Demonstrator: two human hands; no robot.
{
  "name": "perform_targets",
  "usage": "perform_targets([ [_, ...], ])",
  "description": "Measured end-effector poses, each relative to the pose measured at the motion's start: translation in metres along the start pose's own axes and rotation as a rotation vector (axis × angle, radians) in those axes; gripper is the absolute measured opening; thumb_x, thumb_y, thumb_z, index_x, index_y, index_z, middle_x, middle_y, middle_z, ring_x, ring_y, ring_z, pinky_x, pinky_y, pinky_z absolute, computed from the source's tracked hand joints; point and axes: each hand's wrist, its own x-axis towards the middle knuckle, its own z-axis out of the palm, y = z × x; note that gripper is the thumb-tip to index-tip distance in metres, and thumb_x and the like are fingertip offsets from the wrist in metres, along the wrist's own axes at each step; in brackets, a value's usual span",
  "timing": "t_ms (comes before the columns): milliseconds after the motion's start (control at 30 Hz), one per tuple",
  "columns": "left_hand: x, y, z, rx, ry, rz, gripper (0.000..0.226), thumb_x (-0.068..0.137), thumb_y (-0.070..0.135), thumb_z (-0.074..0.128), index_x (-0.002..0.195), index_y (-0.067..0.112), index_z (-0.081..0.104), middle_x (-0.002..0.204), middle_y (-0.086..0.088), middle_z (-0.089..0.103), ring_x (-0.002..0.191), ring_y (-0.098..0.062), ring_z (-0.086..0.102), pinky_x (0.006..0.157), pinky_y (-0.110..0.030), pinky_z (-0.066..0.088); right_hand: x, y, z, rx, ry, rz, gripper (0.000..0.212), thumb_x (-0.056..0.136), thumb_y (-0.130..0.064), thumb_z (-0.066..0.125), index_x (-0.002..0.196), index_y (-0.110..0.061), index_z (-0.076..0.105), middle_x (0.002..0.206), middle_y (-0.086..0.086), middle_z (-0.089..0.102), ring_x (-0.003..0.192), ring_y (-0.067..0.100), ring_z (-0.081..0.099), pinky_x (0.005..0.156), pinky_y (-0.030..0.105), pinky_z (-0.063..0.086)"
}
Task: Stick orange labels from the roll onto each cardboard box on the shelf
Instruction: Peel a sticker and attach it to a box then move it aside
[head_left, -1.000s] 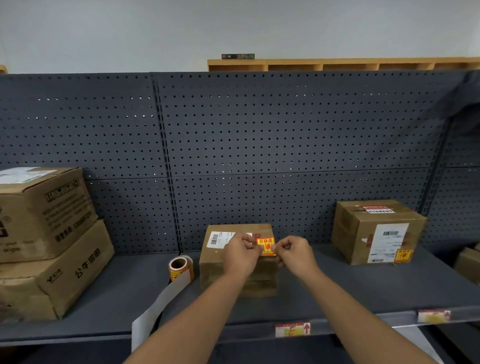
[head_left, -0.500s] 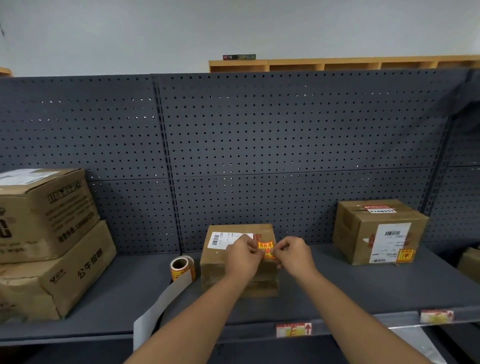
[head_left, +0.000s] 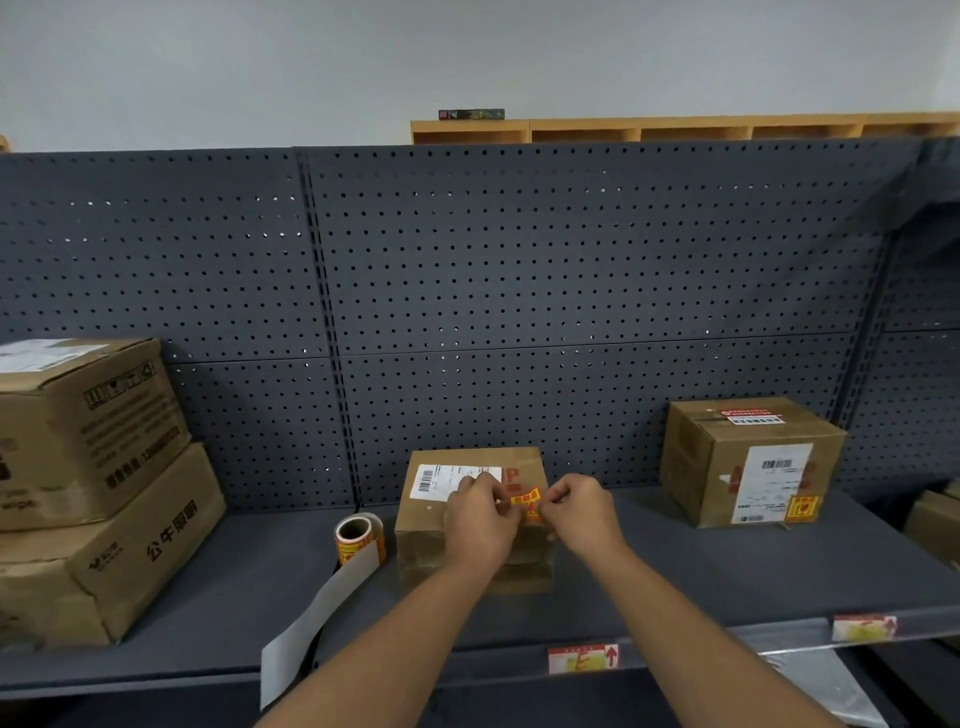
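A small cardboard box with a white shipping label stands at the middle of the dark shelf. My left hand and my right hand pinch the two ends of an orange label held over the box's top front edge. The label roll stands just left of this box, its white backing strip hanging over the shelf edge. A box at the right carries an orange label on its front. Two stacked boxes sit at the left.
A dark pegboard wall backs the shelf. Price tags are stuck on the shelf's front lip. Another carton shows at the far right edge. A wooden rack runs above the pegboard.
Both hands stay pinched on the orange label over the middle box; the label has crumpled and tilted slightly between my fingers. The camera has shifted a little.
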Motion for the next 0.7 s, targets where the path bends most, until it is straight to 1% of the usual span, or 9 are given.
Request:
perform_targets([
  [100, 0.002, -0.001, -0.001, 0.025, -0.016, 0.000, 0.016, 0.089, 0.029, 0.078, 0.097, 0.027, 0.064, 0.106, 0.005, 0.059, 0.098, -0.016, 0.062, 0.088, -0.035, 0.058, 0.001, 0.000, 0.003, -0.033, 0.015, 0.009, 0.013, 0.086, -0.011, 0.077, 0.083, -0.016, 0.066, 0.086, 0.003, 0.072, 0.066, 0.017, 0.073, 0.058, 0.032, 0.063],
  [167, 0.006, -0.001, -0.002, 0.062, -0.051, 0.001, 0.013, 0.091, 0.030, 0.074, 0.098, 0.026, 0.064, 0.109, 0.003, 0.058, 0.100, -0.020, 0.063, 0.089, -0.039, 0.057, 0.002, -0.002, 0.005, -0.059, 0.025, 0.011, 0.012, 0.084, -0.017, 0.077, 0.081, -0.016, 0.066, 0.080, 0.002, 0.073, 0.065, 0.017, 0.073, 0.065, 0.041, 0.064],
  [233, 0.009, 0.001, -0.004, 0.121, -0.099, -0.006, 0.015, 0.092, 0.035, 0.069, 0.103, 0.025, 0.064, 0.113, 0.001, 0.057, 0.103, -0.025, 0.062, 0.091, -0.042, 0.055, 0.003, -0.005, 0.007, -0.102, 0.036, 0.008, 0.021, 0.084, -0.030, 0.077, 0.079, -0.013, 0.065, 0.076, 0.002, 0.073, 0.067, 0.021, 0.073, 0.069, 0.042, 0.063],
  [367, 0.012, 0.001, -0.005, 0.195, -0.153, -0.008, 0.026, 0.096, 0.045, 0.061, 0.113, 0.025, 0.063, 0.120, -0.002, 0.056, 0.107, -0.027, 0.060, 0.092, -0.043, 0.053, 0.006, -0.004, 0.013, -0.164, 0.051, 0.022, 0.041, 0.085, -0.053, 0.077, 0.086, -0.016, 0.060, 0.084, 0.000, 0.069, 0.075, 0.023, 0.070, 0.065, 0.035, 0.057],
  [467, 0.013, -0.001, -0.004, 0.215, -0.159, 0.004, 0.028, 0.098, 0.045, 0.058, 0.117, 0.025, 0.062, 0.123, -0.003, 0.056, 0.108, -0.028, 0.060, 0.092, -0.042, 0.053, 0.008, -0.003, 0.015, -0.181, 0.049, 0.035, 0.044, 0.085, -0.055, 0.077, 0.089, -0.015, 0.059, 0.089, 0.000, 0.067, 0.078, 0.021, 0.067, 0.057, 0.030, 0.047],
  [533, 0.013, -0.002, -0.005, 0.229, -0.148, 0.010, 0.029, 0.100, 0.049, 0.057, 0.117, 0.026, 0.060, 0.122, -0.002, 0.057, 0.107, -0.027, 0.060, 0.090, -0.041, 0.054, 0.010, -0.003, 0.015, -0.156, 0.033, 0.048, 0.042, 0.087, -0.052, 0.076, 0.089, -0.014, 0.058, 0.088, 0.001, 0.069, 0.070, 0.021, 0.071, 0.049, 0.027, 0.049],
  [600, 0.013, -0.002, -0.006, 0.263, -0.141, 0.024, 0.033, 0.099, 0.056, 0.055, 0.116, 0.027, 0.058, 0.119, 0.002, 0.057, 0.105, -0.025, 0.061, 0.087, -0.039, 0.053, 0.012, -0.001, 0.014, -0.106, -0.004, 0.085, 0.037, 0.091, -0.045, 0.075, 0.092, -0.012, 0.059, 0.088, 0.002, 0.070, 0.058, 0.015, 0.070, 0.039, 0.019, 0.043],
  [633, 0.014, -0.001, -0.007, 0.276, -0.140, 0.027, 0.035, 0.099, 0.058, 0.054, 0.115, 0.028, 0.058, 0.117, 0.003, 0.057, 0.104, -0.024, 0.062, 0.085, -0.038, 0.052, 0.012, 0.001, 0.014, -0.092, -0.020, 0.112, 0.037, 0.093, -0.045, 0.073, 0.094, -0.011, 0.058, 0.089, 0.002, 0.069, 0.057, 0.013, 0.066, 0.038, 0.017, 0.041],
  [700, 0.016, -0.001, -0.008, 0.277, -0.137, 0.029, 0.033, 0.099, 0.059, 0.055, 0.113, 0.029, 0.056, 0.114, 0.005, 0.058, 0.101, -0.021, 0.062, 0.080, -0.036, 0.048, 0.013, 0.010, 0.018, -0.070, -0.046, 0.155, 0.040, 0.097, -0.049, 0.065, 0.096, -0.010, 0.057, 0.086, 0.003, 0.064, 0.064, 0.014, 0.061, 0.047, 0.022, 0.043],
])
